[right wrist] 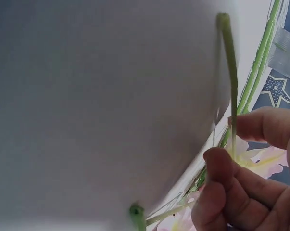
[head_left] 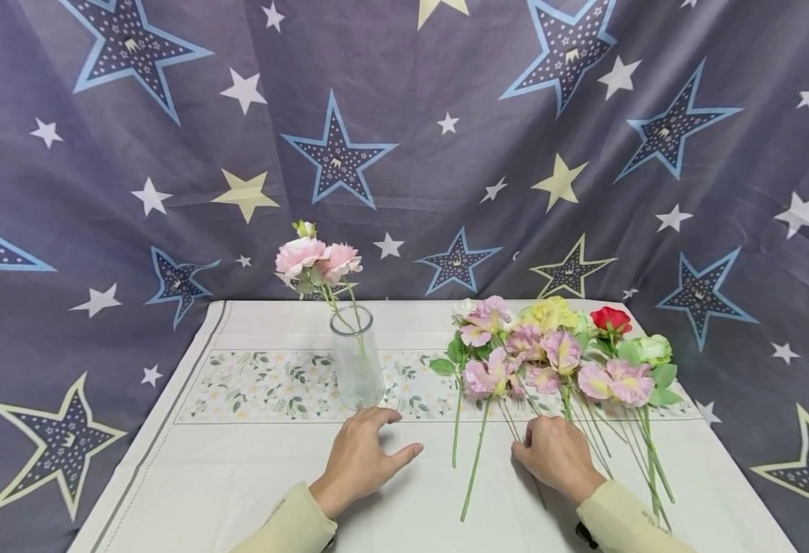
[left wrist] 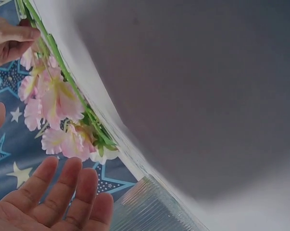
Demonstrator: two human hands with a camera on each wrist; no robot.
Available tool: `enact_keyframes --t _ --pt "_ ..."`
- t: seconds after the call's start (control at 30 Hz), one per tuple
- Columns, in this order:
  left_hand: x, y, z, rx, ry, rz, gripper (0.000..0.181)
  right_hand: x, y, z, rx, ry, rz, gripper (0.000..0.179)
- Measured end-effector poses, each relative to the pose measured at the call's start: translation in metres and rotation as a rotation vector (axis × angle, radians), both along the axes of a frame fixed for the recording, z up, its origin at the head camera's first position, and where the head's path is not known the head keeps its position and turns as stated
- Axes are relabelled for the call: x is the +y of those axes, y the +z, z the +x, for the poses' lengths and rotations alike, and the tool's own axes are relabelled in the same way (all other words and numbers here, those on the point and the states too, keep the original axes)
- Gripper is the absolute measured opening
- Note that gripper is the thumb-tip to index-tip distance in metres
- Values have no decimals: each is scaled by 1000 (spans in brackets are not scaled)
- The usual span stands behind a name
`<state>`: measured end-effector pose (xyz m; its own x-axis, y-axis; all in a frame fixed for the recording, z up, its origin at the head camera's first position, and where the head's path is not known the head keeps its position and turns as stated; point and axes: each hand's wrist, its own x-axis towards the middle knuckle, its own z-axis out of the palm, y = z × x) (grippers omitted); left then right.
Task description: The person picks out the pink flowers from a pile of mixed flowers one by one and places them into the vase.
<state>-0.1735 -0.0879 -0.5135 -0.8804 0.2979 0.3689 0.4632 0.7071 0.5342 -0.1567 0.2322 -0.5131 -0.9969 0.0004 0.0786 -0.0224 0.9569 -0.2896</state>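
My left hand (head_left: pixel 359 458) is held over the cloth just in front of a clear ribbed glass vase (head_left: pixel 359 372), its fingers relaxed and thumb spread, with nothing in it. In the left wrist view the vase (left wrist: pixel 147 209) shows beside those fingertips. Pink flowers (head_left: pixel 317 259) with a small bud stand in the vase, leaning left. On the right, my right hand (head_left: pixel 558 457) pinches a thin green flower stem (right wrist: pixel 231 72) between thumb and fingers. Pink-and-yellow artificial flowers (head_left: pixel 494 372) lie just beyond that hand; which bloom tops the pinched stem is hidden among them.
A yellow flower (head_left: pixel 549 313), a red rose (head_left: pixel 610 319) and a pale green bloom (head_left: pixel 653 349) lie in the same pile, stems toward me. A floral band (head_left: pixel 259 388) crosses the white tablecloth (head_left: pixel 238 476). Behind the table hangs a star-patterned curtain (head_left: pixel 390 92).
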Motion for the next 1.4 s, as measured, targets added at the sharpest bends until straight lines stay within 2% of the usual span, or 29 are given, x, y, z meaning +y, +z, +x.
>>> enact_keyframes --t 0.3,0.57,0.83,1.03,1.4 --pt "0 0 1 26 10 -3 51 -1 -1 2 7 23 -28 37" --pt "0 -2 1 18 6 0 50 -2 -1 4 38 28 -49 36" --pt "3 -2 1 7 -8 13 51 -7 5 6 88 24 -109 22" --pt "5 -2 2 0 0 15 51 -11 11 9 106 18 -158 21" --pt "6 0 1 28 10 -3 48 -15 18 9 276 28 -218 17"
